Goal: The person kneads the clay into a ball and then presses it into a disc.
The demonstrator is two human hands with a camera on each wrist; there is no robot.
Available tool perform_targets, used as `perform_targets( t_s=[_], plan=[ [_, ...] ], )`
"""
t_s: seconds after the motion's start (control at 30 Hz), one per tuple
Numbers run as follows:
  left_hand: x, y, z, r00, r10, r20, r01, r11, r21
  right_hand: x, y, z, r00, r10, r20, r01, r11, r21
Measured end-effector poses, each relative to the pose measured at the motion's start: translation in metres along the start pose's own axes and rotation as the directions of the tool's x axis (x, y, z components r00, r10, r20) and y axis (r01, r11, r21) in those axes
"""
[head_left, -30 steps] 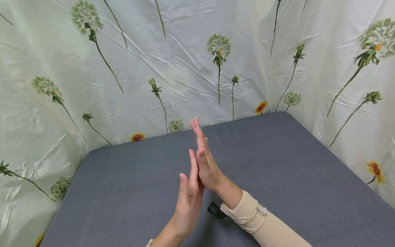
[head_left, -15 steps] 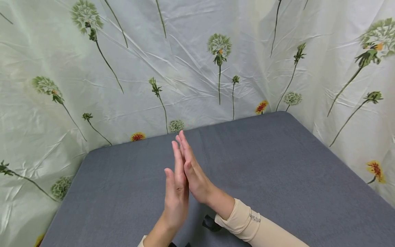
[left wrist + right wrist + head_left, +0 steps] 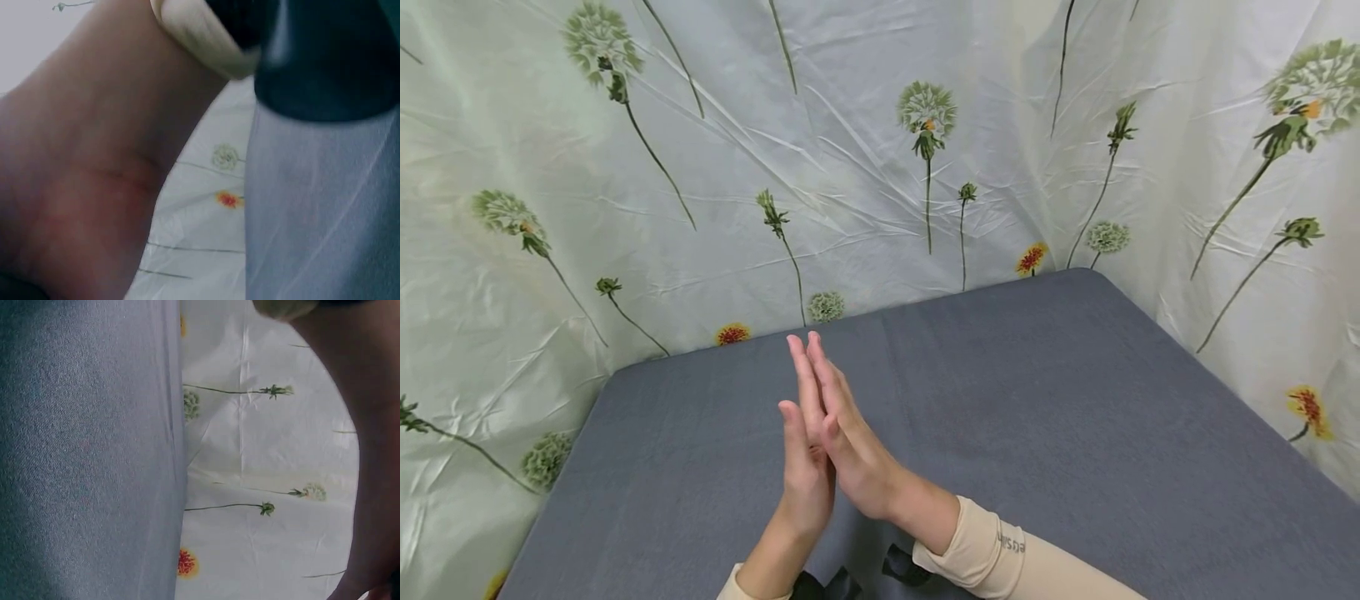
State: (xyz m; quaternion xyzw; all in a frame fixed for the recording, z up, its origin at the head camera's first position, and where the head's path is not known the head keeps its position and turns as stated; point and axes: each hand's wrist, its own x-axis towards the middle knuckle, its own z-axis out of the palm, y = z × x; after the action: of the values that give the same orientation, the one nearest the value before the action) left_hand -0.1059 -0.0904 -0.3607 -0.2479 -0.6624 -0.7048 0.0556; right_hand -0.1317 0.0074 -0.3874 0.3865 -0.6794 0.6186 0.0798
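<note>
Palm to palm, my left hand [image 3: 808, 467] and my right hand [image 3: 861, 462] touch each other above the grey table. Fingers on both are straight and point up and away, and the left thumb stands upright, apart from its fingers. No object shows between the palms, though their inner faces are mostly hidden. In the left wrist view the wrist and heel of the left hand [image 3: 81, 206] fill the left side. Part of the right hand [image 3: 381, 487] shows dark along the right edge of the right wrist view.
A grey cloth-covered surface [image 3: 1037, 400] with rounded corners spreads under the hands. Behind and beside it hangs a pale curtain [image 3: 857, 183] printed with dandelions. Black wrist-worn pieces [image 3: 904, 567] show by the beige sleeves [image 3: 1000, 550].
Both hands have moved left and nearer to me. The right hand has slid down along the left, so the fingertips now stand about level. The palms stay together.
</note>
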Motion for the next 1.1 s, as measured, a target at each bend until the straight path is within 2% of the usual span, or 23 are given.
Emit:
perform_targets(
  t_s=[0.13, 0.23, 0.37, 0.47, 0.67, 0.73, 0.83, 0.97, 1.1],
  plan=[
    [0.003, -0.006, -0.005, 1.000, -0.003, -0.011, 0.003, 1.000, -0.006, 0.001, -0.004, 0.002, 1.000, -0.002, -0.001, 0.002, 0.999, -0.032],
    [0.006, -0.012, -0.007, 0.999, -0.050, -0.013, 0.049, 0.996, -0.076, -0.001, -0.009, 0.002, 1.000, 0.011, 0.002, -0.011, 0.998, -0.058],
    [0.009, -0.019, -0.007, 0.995, -0.100, 0.022, 0.102, 0.978, -0.184, -0.004, -0.013, -0.001, 1.000, -0.001, -0.011, 0.000, 0.994, -0.113],
    [0.009, -0.020, -0.004, 0.995, -0.080, 0.056, 0.089, 0.976, -0.197, -0.002, -0.014, -0.005, 0.999, -0.031, -0.039, 0.026, 0.990, -0.140],
    [0.008, -0.019, 0.008, 0.996, -0.024, 0.090, 0.040, 0.983, -0.181, 0.003, -0.013, -0.014, 0.995, -0.058, -0.082, 0.047, 0.990, -0.133],
    [0.005, -0.020, 0.011, 0.992, -0.045, 0.119, 0.068, 0.979, -0.194, 0.005, -0.012, -0.017, 0.993, -0.069, -0.097, 0.056, 0.989, -0.136],
    [-0.004, -0.022, 0.014, 0.980, -0.107, 0.167, 0.142, 0.966, -0.215, 0.007, -0.009, -0.022, 0.991, -0.081, -0.109, 0.066, 0.988, -0.141],
    [-0.009, -0.023, 0.017, 0.969, -0.126, 0.212, 0.179, 0.950, -0.254, 0.010, -0.005, -0.030, 0.990, -0.077, -0.118, 0.059, 0.987, -0.151],
    [-0.007, -0.013, 0.019, 0.954, -0.144, 0.261, 0.220, 0.932, -0.289, 0.012, 0.003, -0.037, 0.991, -0.044, -0.126, 0.022, 0.986, -0.168]
  ],
)
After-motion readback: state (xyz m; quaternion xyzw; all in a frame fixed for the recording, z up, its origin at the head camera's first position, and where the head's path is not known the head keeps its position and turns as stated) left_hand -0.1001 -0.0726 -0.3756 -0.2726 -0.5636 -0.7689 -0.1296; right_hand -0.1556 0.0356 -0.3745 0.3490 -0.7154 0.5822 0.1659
